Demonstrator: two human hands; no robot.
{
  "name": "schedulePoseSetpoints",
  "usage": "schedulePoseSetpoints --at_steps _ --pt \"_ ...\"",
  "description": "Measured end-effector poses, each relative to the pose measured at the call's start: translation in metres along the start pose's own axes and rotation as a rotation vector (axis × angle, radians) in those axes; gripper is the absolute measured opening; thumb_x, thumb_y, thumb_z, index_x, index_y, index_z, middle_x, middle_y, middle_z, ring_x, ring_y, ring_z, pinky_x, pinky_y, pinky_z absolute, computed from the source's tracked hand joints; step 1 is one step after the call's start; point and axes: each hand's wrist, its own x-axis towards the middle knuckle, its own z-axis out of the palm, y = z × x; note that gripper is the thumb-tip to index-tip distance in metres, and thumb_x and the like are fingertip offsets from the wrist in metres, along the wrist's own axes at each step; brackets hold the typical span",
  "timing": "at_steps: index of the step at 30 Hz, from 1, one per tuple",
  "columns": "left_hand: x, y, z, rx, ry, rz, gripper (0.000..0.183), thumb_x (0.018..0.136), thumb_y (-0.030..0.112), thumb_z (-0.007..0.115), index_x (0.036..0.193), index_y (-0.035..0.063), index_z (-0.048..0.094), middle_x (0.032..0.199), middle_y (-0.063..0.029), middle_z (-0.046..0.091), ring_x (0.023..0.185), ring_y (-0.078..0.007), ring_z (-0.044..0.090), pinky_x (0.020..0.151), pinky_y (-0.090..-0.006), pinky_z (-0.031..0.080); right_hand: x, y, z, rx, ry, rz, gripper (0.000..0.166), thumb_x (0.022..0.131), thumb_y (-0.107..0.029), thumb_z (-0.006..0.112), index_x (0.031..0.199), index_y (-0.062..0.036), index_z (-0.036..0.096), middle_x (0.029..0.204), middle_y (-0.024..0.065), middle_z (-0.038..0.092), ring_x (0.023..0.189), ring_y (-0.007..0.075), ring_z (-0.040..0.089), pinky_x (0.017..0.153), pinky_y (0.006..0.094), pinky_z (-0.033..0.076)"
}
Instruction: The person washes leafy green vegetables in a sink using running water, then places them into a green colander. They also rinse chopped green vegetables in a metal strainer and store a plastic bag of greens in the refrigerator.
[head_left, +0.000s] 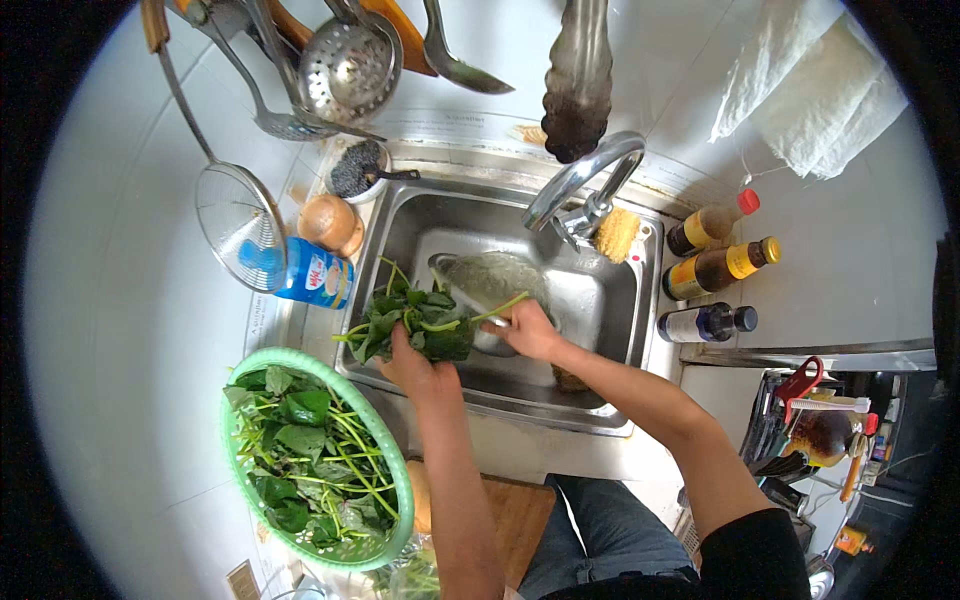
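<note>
My left hand (424, 375) grips a bunch of leafy green vegetables (420, 319) with pale green stems, held over the near left part of the stainless steel sink (600, 300). Just right of the leaves, my right hand (529, 330) has its fingers curled on a shiny metal object (495, 322); its full shape is hidden. One long stem (504, 306) reaches from the bunch to the right hand. Below and beyond the hands, water (499, 281) shows in the sink. The curved chrome faucet (581, 176) stands at the sink's far edge.
A green plastic basket (405, 480) full of leafy stems stands at left. Beside the sink are a blue bag (319, 274) and a scrubber bowl (356, 171). A yellow sponge (619, 234) sits by the faucet, bottles (716, 270) at right. Tongs (576, 82) and a strainer (240, 225) hang overhead.
</note>
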Motion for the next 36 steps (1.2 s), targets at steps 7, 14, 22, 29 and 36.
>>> schedulePoseSetpoints --at_steps 7,14,22,29,36 --pt "-0.013 0.019 0.024 -0.037 -0.103 0.029 0.042 0.087 -0.001 0.061 0.126 0.0049 0.048 0.122 -0.0106 0.059 0.103 -0.0260 0.064 0.082 -0.0413 0.059 0.021 -0.018 -0.019 1.513 0.180 0.558 0.022 0.089 -0.023 0.074 0.100 -0.0061 0.065 0.092 0.0048 0.067 0.091 0.0199 0.065 0.085 0.0398 0.054" --pt "-0.016 0.025 0.021 -0.058 -0.072 0.065 0.040 0.087 -0.002 0.062 0.125 0.0017 0.048 0.118 -0.0119 0.060 0.099 -0.0255 0.065 0.080 -0.0403 0.059 0.014 -0.032 -0.023 1.715 0.272 0.523 0.033 0.086 -0.028 0.076 0.108 -0.0069 0.064 0.109 0.0066 0.066 0.104 0.0241 0.064 0.097 0.0448 0.051" --pt "-0.025 0.026 0.024 -0.060 -0.051 0.074 0.038 0.088 -0.002 0.061 0.124 0.0020 0.049 0.117 -0.0116 0.061 0.098 -0.0263 0.065 0.080 -0.0410 0.059 0.006 -0.024 -0.044 1.455 0.190 0.526 0.026 0.091 -0.023 0.072 0.108 -0.0055 0.064 0.106 0.0076 0.067 0.099 0.0215 0.066 0.089 0.0423 0.056" --pt "-0.015 0.022 0.012 -0.038 -0.039 0.091 0.040 0.088 -0.002 0.061 0.126 0.0041 0.048 0.120 -0.0126 0.060 0.100 -0.0270 0.065 0.080 -0.0426 0.060 -0.006 -0.013 -0.028 0.121 -0.148 -0.008 0.021 0.088 -0.022 0.073 0.090 -0.0027 0.064 0.078 0.0038 0.064 0.072 0.0215 0.062 0.067 0.0380 0.050" --pt "-0.019 0.019 0.011 0.005 0.000 0.122 0.039 0.088 -0.003 0.060 0.125 0.0039 0.049 0.120 -0.0123 0.060 0.100 -0.0263 0.065 0.080 -0.0412 0.059 -0.062 0.064 0.007 -0.751 -0.405 -0.538 0.016 0.074 -0.015 0.068 0.089 -0.0099 0.068 0.096 0.0054 0.064 0.109 0.0242 0.054 0.091 0.0395 0.044"
